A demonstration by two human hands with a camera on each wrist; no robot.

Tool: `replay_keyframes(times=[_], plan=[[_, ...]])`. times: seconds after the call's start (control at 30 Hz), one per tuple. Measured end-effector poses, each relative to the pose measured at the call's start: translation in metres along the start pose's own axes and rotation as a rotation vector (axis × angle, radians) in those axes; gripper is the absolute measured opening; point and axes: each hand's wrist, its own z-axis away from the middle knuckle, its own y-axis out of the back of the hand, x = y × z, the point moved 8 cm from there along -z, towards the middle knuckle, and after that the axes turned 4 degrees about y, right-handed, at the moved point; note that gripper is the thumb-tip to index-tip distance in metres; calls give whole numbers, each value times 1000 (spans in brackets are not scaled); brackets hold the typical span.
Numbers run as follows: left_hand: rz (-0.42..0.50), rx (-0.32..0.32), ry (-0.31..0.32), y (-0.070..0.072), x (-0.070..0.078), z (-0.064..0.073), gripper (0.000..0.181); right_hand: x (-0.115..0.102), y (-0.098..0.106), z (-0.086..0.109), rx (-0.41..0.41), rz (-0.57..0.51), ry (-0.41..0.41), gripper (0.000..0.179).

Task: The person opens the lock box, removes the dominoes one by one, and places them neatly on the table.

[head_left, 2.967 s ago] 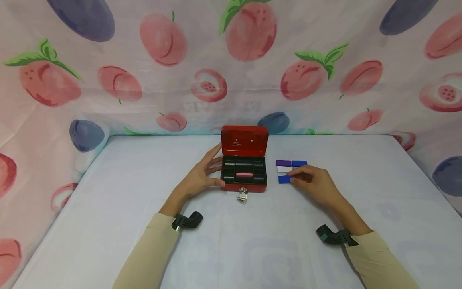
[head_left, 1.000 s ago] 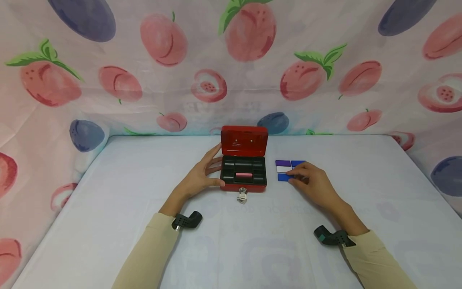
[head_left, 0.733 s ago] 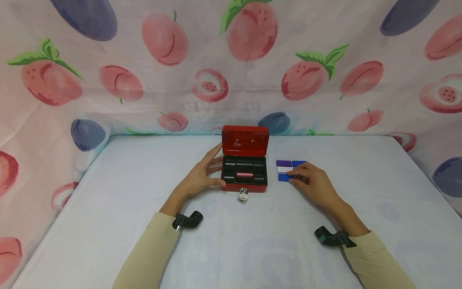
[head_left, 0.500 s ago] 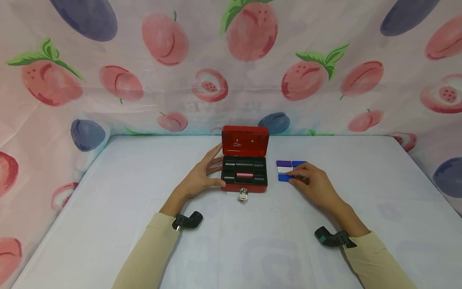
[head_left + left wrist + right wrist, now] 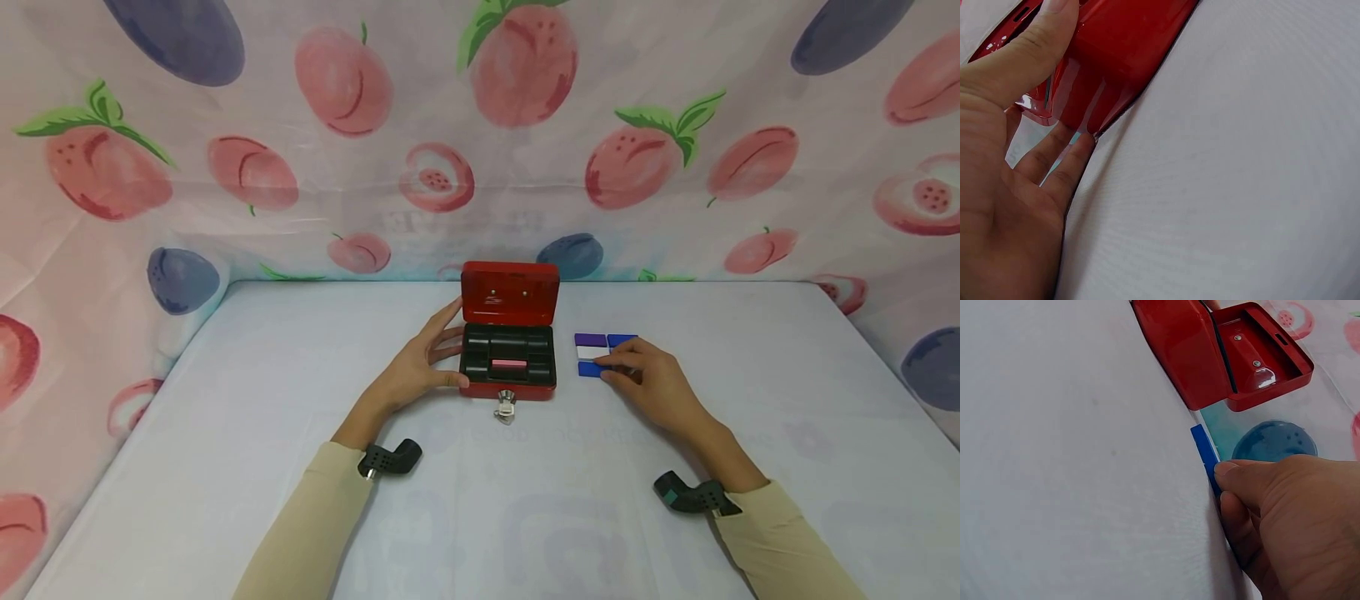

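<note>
A red cash box [image 5: 507, 390] stands with its lid [image 5: 510, 293] raised, and a black compartment tray [image 5: 474, 367] fills it. A pink bar [image 5: 509, 363] lies in the tray's middle. My left hand [image 5: 408, 367] rests along the box's left side with fingers spread, thumb at the front corner. To the right, my right hand [image 5: 656, 379] pinches a blue block [image 5: 590, 369] between thumb and fingers, low at the tabletop. This block lies right in front of a white block [image 5: 589, 352]. Behind are a purple block [image 5: 591, 339] and another blue block [image 5: 621, 339]; my fingers cover part of the group.
Keys [image 5: 506, 410] hang from the lock at the box's front. A white cloth covers the table [image 5: 480, 508]. Directly behind the table rises a fruit-printed curtain [image 5: 337, 183].
The right hand has slid the front blue block a little away from me, up against the white block, then stays put. The left hand keeps its place on the box.
</note>
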Motion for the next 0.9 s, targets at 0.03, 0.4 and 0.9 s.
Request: replay_keyframes(times=[0.03,0.4,0.9], plan=[[1,0,1,0,0,0,105,0,0,0,0,0,0,21],[0,4,8,1,0,0,105,0,1,-1,17,0,30,22],[-7,2,-3,0,1,0,105,0,1,0,15,9,23,22]])
